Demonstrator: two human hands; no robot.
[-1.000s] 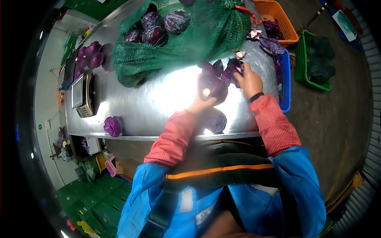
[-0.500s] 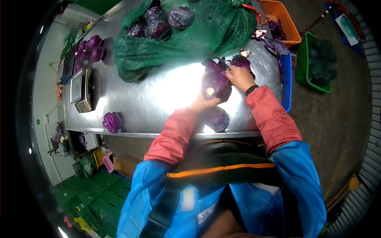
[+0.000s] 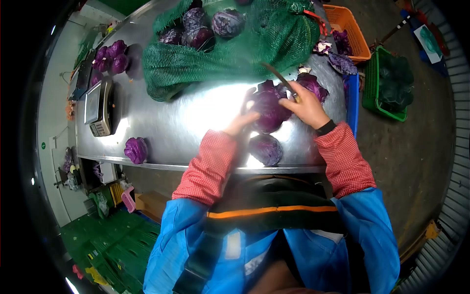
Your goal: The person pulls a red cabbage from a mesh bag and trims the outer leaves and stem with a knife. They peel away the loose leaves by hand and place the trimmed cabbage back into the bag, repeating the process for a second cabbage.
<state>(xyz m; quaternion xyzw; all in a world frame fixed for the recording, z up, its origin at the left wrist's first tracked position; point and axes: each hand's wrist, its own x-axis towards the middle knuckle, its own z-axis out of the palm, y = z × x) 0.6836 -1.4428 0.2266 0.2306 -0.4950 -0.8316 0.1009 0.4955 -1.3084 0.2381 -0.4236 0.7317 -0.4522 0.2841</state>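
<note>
A purple cabbage (image 3: 270,113) is at the middle of the metal table's near side. My left hand (image 3: 241,120) grips it from the left, the fingers partly blurred. My right hand (image 3: 307,106) is closed on a knife (image 3: 277,74), whose blade points up and left, above the cabbage. The right fingertips touch the cabbage's right side. Just below, a second purple cabbage (image 3: 265,150) lies near the table edge. Loose purple leaves with a pale stem piece (image 3: 314,87) lie beyond my right hand.
A green mesh sack (image 3: 210,63) holding several cabbages spreads across the table's far side. On the left stand a scale (image 3: 99,110) and a lone cabbage (image 3: 136,150). An orange crate (image 3: 360,36), a blue crate (image 3: 352,108) and a green crate (image 3: 373,90) line the right.
The cabbage has turned, so its pale cut stem no longer faces up. My right hand has shifted right and down, and the knife blade now stands away from the leaves.
</note>
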